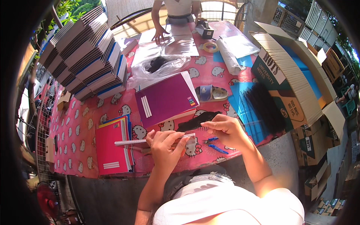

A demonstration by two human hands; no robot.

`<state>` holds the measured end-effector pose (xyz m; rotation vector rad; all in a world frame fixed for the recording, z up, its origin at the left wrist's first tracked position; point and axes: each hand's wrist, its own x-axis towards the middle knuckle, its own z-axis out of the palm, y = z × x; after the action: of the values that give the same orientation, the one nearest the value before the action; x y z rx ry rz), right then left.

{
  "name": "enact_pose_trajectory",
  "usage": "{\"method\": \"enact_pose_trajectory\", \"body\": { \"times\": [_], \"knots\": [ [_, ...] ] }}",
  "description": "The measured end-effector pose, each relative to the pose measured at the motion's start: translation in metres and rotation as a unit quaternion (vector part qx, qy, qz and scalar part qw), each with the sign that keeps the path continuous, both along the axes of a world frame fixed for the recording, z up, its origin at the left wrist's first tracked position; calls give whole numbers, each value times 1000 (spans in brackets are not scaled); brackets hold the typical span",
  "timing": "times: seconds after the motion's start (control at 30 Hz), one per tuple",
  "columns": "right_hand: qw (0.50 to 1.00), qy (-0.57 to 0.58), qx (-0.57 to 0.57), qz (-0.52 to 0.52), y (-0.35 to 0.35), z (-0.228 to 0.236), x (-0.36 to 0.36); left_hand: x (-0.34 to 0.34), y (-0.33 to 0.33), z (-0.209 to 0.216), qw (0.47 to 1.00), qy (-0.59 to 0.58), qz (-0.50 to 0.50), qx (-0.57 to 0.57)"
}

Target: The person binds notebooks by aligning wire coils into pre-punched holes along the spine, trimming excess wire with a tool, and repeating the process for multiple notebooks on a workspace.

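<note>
My left hand (167, 147) grips a thin notebook (131, 142) that is turned almost edge-on, so mostly its white page edge shows. To the right of it, my right hand (225, 130) is closed in a pinch on a dark spiral binding coil (203, 128), whose far end points toward the notebook. Whether the coil touches the notebook I cannot tell. Blue-handled cutting pliers (217, 148) lie on the table below my right hand. Just beyond my hands is a black bundle (195, 120), probably more coils, though its detail is blurred.
Bound notebooks (88, 56) form a tall stack at left. Red (110, 146) and purple (165, 99) notebooks lie nearer. A slipper (212, 93), a plastic bag (138, 75), black coils (258, 108) and an open carton (311, 90) surround the workspace. A co-worker's hand (160, 33) rests on sheets opposite.
</note>
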<state>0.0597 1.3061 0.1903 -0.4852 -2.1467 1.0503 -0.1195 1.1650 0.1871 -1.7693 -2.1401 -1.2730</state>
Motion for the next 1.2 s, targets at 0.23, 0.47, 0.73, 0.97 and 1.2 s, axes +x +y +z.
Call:
{"method": "enact_pose_trajectory", "body": {
  "times": [0.23,0.47,0.73,0.97,1.2],
  "knots": [
    [984,-36,-94,149,11,2,-8,1,-1,-2,1000,-15,4,4],
    [968,-104,-174,149,5,12,-13,4,-2,-3,1000,6,10,15],
    [996,13,27,88,-3,0,-24,8,0,-4,999,10,27,14],
    [978,-111,159,75,-11,6,-23,3,-2,-10,999,-4,33,25],
    [970,-98,219,45,-22,9,-30,4,-7,-7,997,64,48,9]
  ]
}}
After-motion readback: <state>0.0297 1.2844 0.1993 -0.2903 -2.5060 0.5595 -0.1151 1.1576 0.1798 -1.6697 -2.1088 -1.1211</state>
